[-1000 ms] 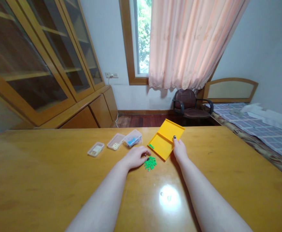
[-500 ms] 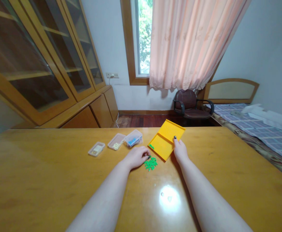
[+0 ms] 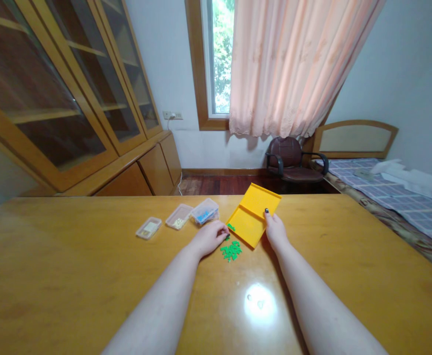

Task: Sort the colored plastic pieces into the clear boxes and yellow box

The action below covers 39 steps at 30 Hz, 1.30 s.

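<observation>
My right hand grips the right edge of an opened yellow plastic case, thumb on its inside. The case is tilted, with a ridge across its middle. A few small green pieces lie in its left corner. Just left of that corner, my left hand is closed in a pinch on a small green piece, partly hidden by the fingertips. Below it, a loose pile of small green pieces is spread on the wooden table.
Beyond my left hand stand a clear box with blue pieces, an open clear tray with cream pieces and a smaller clear box. Past the table's far edge are a chair and a bed.
My left hand has lifted away from the green pile toward the case's left corner, with a green piece at its fingertips. The case has shifted slightly left in my right hand.
</observation>
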### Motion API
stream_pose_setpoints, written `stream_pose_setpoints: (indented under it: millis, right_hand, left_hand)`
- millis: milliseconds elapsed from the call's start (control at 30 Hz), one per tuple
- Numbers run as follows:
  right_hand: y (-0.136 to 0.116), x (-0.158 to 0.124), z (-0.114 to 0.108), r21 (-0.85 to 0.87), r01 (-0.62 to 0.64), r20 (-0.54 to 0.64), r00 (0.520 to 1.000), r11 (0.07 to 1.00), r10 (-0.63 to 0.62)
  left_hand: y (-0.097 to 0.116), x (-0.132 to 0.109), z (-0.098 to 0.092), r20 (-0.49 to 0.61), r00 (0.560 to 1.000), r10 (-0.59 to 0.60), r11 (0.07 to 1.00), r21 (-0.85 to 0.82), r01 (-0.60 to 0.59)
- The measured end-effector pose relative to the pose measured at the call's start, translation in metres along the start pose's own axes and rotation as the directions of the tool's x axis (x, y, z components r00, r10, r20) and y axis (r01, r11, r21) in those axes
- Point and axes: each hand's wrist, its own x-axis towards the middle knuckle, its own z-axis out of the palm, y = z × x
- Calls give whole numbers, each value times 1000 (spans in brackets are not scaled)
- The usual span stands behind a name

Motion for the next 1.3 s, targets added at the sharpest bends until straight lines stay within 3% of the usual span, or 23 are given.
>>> stream_pose_setpoints:
  millis: [533, 833, 1033, 1300]
  right_hand:
    - [4, 3, -2, -5, -4, -26, 1000, 1000, 4]
    - [7, 2, 1, 52, -13, 62, 998, 999, 9]
    - [5, 2, 0, 52, -2, 6, 1000, 999, 2]
    - [4, 3, -2, 39, -1, -26, 1000, 999, 2]
  left_hand:
    - [7, -1, -1, 47, 998, 34, 992, 120, -40]
    - [8, 0, -4, -119, 992, 46, 996, 79, -37]
    - [7, -1, -4, -107, 993, -39, 991, 126, 53]
    - [5, -3, -6, 16, 997, -72, 977, 203, 67]
